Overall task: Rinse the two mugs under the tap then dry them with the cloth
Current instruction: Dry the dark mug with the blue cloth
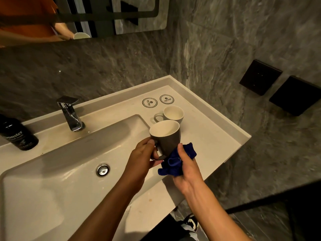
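Both forearms are bare from the bottom edge of the picture up to the wrists, with no sleeve, watch, bracelet or ring showing on either. The left hand [141, 158] and the right hand [186, 171] wear no gloves, and the nails that show are short and unpainted. In the mirror [107, 16] at the top left, the person's reflection wears an orange top whose short sleeve ends above a bare arm.
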